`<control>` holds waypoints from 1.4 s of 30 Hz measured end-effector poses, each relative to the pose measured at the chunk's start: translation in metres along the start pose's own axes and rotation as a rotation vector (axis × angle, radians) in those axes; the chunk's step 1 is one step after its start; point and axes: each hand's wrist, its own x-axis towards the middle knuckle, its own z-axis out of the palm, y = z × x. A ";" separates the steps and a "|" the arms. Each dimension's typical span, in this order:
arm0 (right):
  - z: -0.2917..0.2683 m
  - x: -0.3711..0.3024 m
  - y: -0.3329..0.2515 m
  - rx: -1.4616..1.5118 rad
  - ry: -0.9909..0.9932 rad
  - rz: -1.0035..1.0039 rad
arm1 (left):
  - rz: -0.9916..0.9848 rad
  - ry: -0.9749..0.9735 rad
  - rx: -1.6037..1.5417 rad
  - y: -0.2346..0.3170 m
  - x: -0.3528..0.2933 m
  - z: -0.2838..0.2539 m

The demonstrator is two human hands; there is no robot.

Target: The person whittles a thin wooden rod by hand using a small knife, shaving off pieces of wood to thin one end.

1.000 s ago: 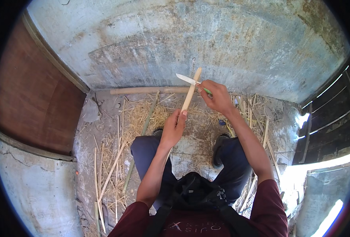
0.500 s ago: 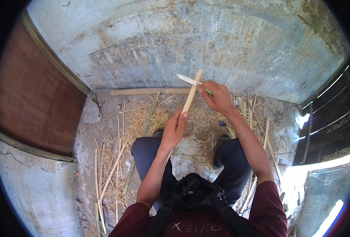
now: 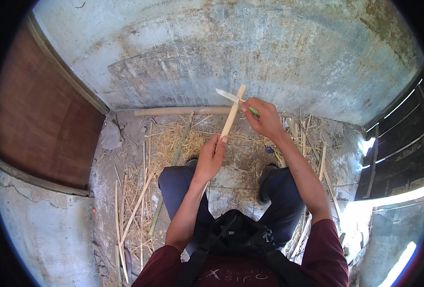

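My left hand point(image 3: 210, 157) is closed round the lower end of a pale, flat bamboo strip point(image 3: 230, 117), which points up and slightly right, away from me. In my right hand point(image 3: 263, 116) is a knife point(image 3: 227, 94) with a green handle, partly hidden by the fingers. Its blade lies crosswise against the strip near the far end, with the tip pointing left. The right thumb rests close to the strip, just below the blade.
A thick bamboo pole point(image 3: 166, 111) lies along the foot of the stained wall point(image 3: 183, 57). Straw-like shavings point(image 3: 171, 141) and long split strips point(image 3: 136, 210) cover the floor on both sides of my legs. A brown panel point(image 3: 44, 110) stands at left, dark slats point(image 3: 398, 143) at right.
The knife blade has shifted very slightly and its tip sits a little to the right. Both hands keep nearly the same place and grip.
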 end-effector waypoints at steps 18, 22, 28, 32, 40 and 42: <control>-0.001 -0.008 -0.009 0.055 -0.091 -0.108 | 0.030 0.022 0.013 -0.003 0.001 -0.005; -0.014 0.008 0.005 -0.039 -0.028 0.060 | 0.020 0.015 0.048 0.002 0.000 0.002; 0.003 -0.005 -0.010 0.027 -0.068 -0.049 | 0.013 0.019 0.024 0.000 -0.001 -0.004; 0.002 -0.010 -0.017 0.049 -0.102 -0.046 | 0.007 0.006 0.001 0.000 -0.004 -0.006; -0.018 -0.009 0.053 -0.154 0.002 0.086 | 0.016 -0.058 -0.049 0.023 -0.011 0.009; -0.009 -0.015 0.043 -0.140 -0.020 0.132 | -0.010 -0.049 -0.087 0.020 -0.010 0.006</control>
